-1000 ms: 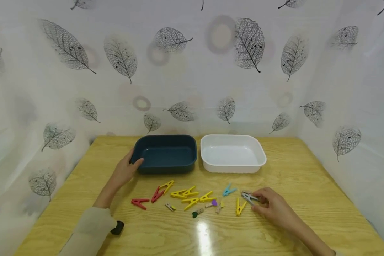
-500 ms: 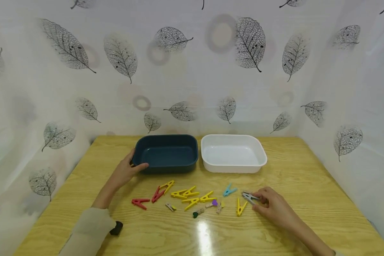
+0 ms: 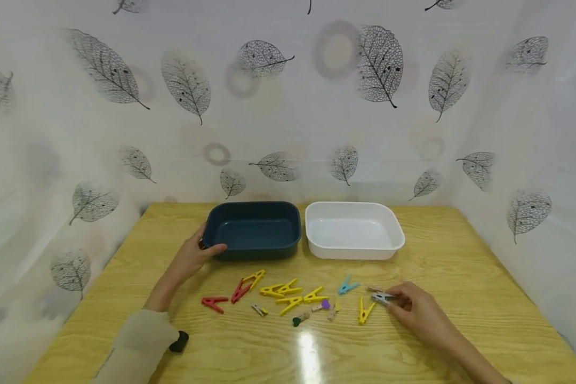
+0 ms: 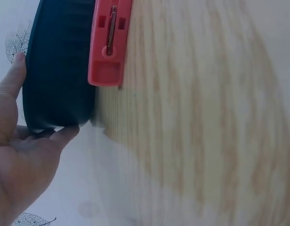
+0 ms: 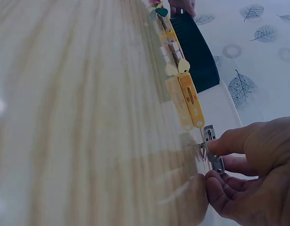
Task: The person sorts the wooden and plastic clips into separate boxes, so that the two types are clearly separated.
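Note:
My left hand (image 3: 192, 256) grips the left end of a dark blue plastic basin (image 3: 256, 255), thumb at its front corner and fingers along the outer end wall. In the left wrist view, a red plastic clothespin (image 4: 107, 52) stands large in front of that basin (image 4: 60, 66). At the right, my right hand (image 3: 420, 312) pinches a grey clothespin (image 3: 383, 297) between thumb and fingers, low over the table. A yellow clothespin (image 3: 365, 310) lies just left of it, and a light blue one (image 3: 348, 286) farther back. The right wrist view shows the grey clothespin (image 5: 211, 146) at my fingertips.
A white basin (image 3: 355, 253) stands right of the dark blue one. Several yellow and red clothespins (image 3: 213, 303) and small wooden pegs (image 3: 301, 318) with coloured tops lie spread across the wooden table (image 3: 249, 352). Leaf-print cloth (image 3: 278, 122) rises behind.
The grey clothespin has turned to lie more level in my right hand's pinch. My left thumb has slid lower on the basin's front corner. The whole view has shifted slightly.

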A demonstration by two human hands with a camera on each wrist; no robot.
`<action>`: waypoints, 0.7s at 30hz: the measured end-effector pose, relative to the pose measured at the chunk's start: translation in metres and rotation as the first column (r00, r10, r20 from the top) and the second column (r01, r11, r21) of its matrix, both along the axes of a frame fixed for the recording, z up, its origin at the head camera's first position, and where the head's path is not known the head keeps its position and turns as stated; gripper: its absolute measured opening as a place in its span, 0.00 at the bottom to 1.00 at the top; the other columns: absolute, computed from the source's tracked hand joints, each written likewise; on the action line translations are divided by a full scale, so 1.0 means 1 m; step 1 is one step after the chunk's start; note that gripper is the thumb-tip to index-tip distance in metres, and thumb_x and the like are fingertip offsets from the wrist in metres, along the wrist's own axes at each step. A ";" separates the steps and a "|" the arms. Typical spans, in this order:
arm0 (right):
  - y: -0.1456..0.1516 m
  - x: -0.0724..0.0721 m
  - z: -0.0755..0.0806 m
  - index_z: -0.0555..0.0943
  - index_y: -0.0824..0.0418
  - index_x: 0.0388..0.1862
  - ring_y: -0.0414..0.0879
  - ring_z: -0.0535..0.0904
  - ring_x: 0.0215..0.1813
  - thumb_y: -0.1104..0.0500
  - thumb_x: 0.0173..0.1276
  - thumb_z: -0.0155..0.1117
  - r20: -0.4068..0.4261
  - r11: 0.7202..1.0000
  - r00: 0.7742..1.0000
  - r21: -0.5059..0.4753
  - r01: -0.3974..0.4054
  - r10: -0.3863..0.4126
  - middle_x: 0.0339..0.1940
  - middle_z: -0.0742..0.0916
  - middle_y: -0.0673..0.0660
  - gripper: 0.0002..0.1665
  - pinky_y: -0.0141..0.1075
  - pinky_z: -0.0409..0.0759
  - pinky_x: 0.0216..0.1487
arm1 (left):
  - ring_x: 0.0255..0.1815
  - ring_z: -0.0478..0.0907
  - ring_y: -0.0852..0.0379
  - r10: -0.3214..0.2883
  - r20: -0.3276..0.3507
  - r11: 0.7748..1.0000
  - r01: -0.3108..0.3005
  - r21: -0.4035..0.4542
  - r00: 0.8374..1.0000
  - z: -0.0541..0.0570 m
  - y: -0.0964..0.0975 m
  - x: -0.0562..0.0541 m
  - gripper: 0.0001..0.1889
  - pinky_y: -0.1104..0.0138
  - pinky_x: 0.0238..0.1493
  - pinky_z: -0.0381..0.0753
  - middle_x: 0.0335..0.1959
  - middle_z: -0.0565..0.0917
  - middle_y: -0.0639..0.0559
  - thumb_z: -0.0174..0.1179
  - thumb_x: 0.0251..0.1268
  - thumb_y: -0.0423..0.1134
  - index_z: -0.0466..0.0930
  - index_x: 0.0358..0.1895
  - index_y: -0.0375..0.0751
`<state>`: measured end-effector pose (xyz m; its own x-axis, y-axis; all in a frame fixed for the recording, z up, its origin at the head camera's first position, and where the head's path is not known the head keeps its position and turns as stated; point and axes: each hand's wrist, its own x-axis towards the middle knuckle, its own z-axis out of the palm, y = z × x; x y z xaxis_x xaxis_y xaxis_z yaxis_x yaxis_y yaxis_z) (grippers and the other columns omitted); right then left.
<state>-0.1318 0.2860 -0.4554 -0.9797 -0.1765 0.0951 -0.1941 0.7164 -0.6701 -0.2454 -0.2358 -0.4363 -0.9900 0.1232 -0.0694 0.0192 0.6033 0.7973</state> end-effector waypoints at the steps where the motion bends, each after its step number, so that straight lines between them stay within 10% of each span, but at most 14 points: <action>1: 0.001 0.000 0.002 0.84 0.68 0.52 0.38 0.79 0.36 0.67 0.65 0.74 0.022 1.000 1.000 0.004 0.005 -0.005 0.38 0.84 0.51 0.16 0.31 0.80 0.33 | 0.80 0.49 0.28 0.000 -0.001 1.000 0.000 0.004 1.000 0.000 0.000 0.000 0.56 0.38 0.74 0.60 0.83 0.42 0.29 0.64 0.72 0.58 0.33 0.84 0.37; 7: 0.005 -0.006 0.017 0.84 0.70 0.52 0.42 0.82 0.38 0.63 0.70 0.71 0.071 0.999 0.997 0.039 -0.016 0.013 0.39 0.86 0.52 0.15 0.32 0.83 0.36 | 0.80 0.49 0.28 -0.002 -0.008 1.000 0.002 -0.001 1.000 0.000 0.001 -0.001 0.55 0.39 0.74 0.61 0.83 0.42 0.29 0.63 0.73 0.57 0.33 0.84 0.35; 21: -0.020 -0.037 0.049 0.85 0.69 0.48 0.40 0.81 0.35 0.63 0.70 0.71 -0.107 0.993 0.990 0.081 -0.085 0.093 0.35 0.87 0.51 0.11 0.32 0.80 0.31 | 0.81 0.47 0.30 0.007 -0.009 1.000 -0.007 -0.009 1.000 -0.001 -0.001 -0.001 0.53 0.39 0.76 0.56 0.83 0.42 0.31 0.63 0.74 0.54 0.35 0.84 0.34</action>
